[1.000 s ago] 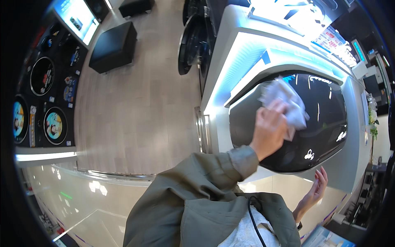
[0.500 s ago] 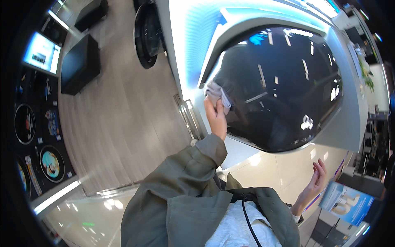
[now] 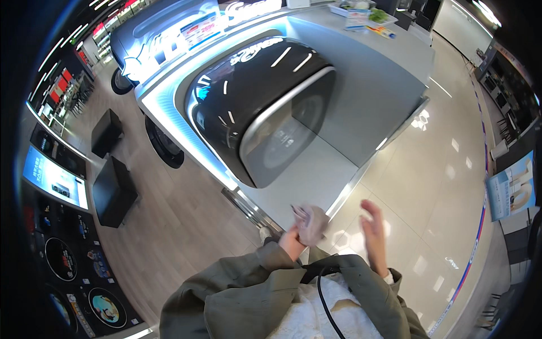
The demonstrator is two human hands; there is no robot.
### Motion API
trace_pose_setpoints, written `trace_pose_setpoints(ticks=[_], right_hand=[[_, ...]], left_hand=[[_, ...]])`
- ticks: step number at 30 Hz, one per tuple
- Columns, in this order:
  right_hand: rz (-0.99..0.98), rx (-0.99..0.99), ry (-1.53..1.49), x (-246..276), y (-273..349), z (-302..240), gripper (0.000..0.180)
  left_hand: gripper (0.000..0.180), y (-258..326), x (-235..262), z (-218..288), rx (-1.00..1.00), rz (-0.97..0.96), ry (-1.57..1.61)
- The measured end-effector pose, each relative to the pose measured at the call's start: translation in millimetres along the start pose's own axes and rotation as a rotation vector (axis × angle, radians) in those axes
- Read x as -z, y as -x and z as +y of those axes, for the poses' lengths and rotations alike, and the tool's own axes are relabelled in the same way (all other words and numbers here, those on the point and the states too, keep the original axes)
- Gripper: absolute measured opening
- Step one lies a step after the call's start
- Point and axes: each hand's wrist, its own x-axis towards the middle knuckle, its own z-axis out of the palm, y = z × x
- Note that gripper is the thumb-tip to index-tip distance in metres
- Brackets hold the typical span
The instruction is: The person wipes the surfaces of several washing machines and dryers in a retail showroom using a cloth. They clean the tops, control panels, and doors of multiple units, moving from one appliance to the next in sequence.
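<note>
A crumpled pale mauve-grey cloth (image 3: 311,224) is gripped in my left hand (image 3: 292,243), just in front of the display stand's near corner. My right hand (image 3: 374,234) is raised to the right of the cloth, empty, with its fingers apart and a little blurred. Beyond both hands, a large glossy black curved cover (image 3: 234,107) is set in a white stand (image 3: 305,186) with lit edges. Bright streaks of ceiling light reflect in the cover. Neither hand touches it.
Two black block stools (image 3: 114,192) stand on the wood floor (image 3: 175,226) at left, beside a dark wall with lit screens and round pictures. A price sign (image 3: 201,32) and a tray with greenery (image 3: 379,16) sit on the stand. Shiny tiles (image 3: 406,198) lie to the right.
My left hand has come away from the black cover and back toward my body, still holding the cloth. My right hand has moved inward beside it. The view has shifted, showing more of the stand.
</note>
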Motion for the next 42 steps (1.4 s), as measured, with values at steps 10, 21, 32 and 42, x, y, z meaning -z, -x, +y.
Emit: trace_pose_setpoints(ticks=[10,21,32,42], right_hand=[[-0.166,-0.34,-0.669,181,135,97,0.073],[0.498,-0.306,-0.504,279,160,98,0.038],[0.378,-0.152,-0.261,310,1,61,0.035],[0.146,-0.079,-0.226,326,-128,64,0.029]], left_hand=[[0.045,52,-201,-124,0.524,-0.297,0.66],[0.061,2,-305,-149,0.748,-0.332,-0.217],[0.053,-126,-285,-127,0.614,-0.262,-0.207],[0.047,-207,-308,-108,0.286,-0.155,-0.246]])
